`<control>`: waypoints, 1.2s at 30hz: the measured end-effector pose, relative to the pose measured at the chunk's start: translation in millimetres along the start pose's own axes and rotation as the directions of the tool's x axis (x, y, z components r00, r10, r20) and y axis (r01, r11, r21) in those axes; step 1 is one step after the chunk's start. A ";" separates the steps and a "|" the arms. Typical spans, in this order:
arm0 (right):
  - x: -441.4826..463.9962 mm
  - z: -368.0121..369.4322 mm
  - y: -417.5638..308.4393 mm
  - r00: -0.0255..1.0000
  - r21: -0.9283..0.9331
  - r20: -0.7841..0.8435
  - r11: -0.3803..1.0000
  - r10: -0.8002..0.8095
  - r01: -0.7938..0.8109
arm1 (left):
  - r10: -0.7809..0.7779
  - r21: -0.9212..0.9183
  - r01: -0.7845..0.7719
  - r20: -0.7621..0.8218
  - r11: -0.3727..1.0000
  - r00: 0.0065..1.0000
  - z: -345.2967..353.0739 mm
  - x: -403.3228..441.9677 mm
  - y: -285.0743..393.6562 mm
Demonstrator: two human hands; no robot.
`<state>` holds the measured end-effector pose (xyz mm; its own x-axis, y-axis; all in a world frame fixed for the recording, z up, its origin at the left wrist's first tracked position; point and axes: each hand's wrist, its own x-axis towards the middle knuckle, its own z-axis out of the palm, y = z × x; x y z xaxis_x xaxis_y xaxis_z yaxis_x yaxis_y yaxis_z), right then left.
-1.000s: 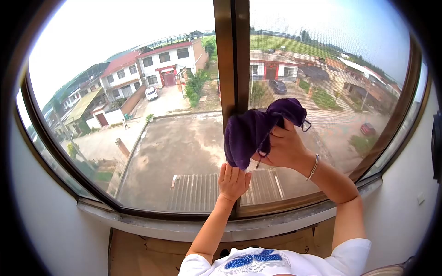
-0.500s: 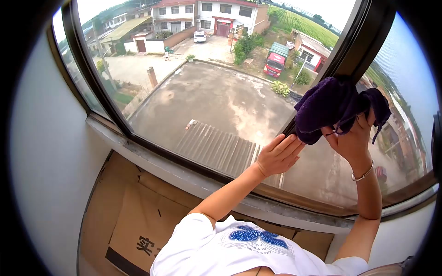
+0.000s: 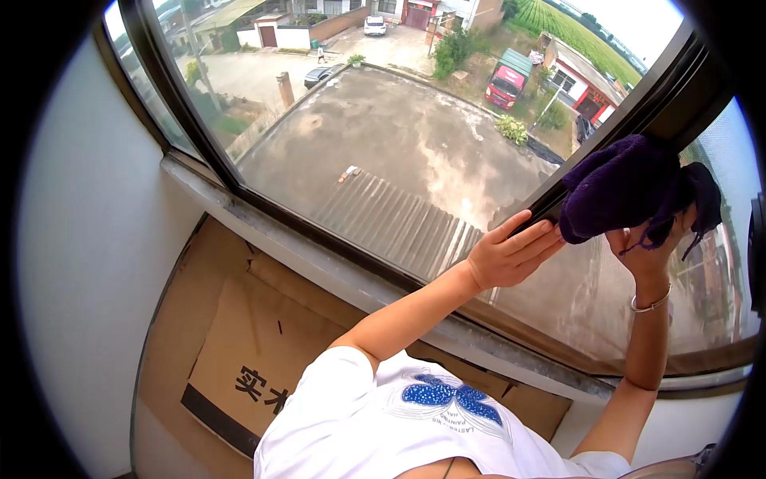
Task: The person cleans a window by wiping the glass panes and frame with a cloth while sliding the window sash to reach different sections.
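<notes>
A dark purple cloth (image 3: 618, 191) is bunched against the dark upright frame (image 3: 686, 96) between two window panes. My right hand (image 3: 656, 249), with a bangle at the wrist, grips the cloth from below; folds hide most of its fingertips. Just left of the cloth, my left hand (image 3: 515, 254) lies open with fingers stretched, its fingertips at the lower part of the upright and close to the cloth's edge. Behind both hands is the window glass (image 3: 383, 152).
A narrow sill (image 3: 319, 279) runs below the window. Brown cardboard (image 3: 231, 335) with printed characters covers the surface under it. A white wall (image 3: 80, 239) stands on the left. Outside are a flat roof, a red truck (image 3: 507, 84) and houses.
The view has tilted down and shifted left, so everything outside sits higher and further right. My right hand still grips the cloth against the upright; my left hand stays beside it.
</notes>
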<state>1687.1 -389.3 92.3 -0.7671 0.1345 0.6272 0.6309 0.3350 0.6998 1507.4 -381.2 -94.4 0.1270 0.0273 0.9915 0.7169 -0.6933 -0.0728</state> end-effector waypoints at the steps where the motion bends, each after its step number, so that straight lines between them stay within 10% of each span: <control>1: -1.2 0.0 0.6 1.000 -0.026 0.027 1.000 -0.006 0.007 | -0.005 -0.002 0.005 0.005 1.000 1.000 -0.4 0.5 0.2; 20: -52.3 16.1 20.7 0.981 -0.017 0.183 0.998 0.057 -0.055 | -0.032 -0.028 0.031 -0.012 0.999 0.999 6.5 -1.0 3.3; 32: -28.1 11.7 7.7 0.999 -0.016 -0.022 0.999 0.040 -0.040 | -0.030 -0.036 0.030 -0.006 0.999 1.000 6.6 -1.7 3.6; 36: -37.1 -9.8 21.7 0.930 -0.089 0.367 0.994 -0.022 0.059 | -0.027 -0.034 0.027 -0.007 0.999 1.000 7.9 -1.7 3.2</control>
<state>1730.4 -396.2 87.5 -0.7700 0.4598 0.4424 0.5927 0.2584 0.7629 1515.0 -377.7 -97.1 0.1027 0.0413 0.9939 0.6964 -0.7165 -0.0422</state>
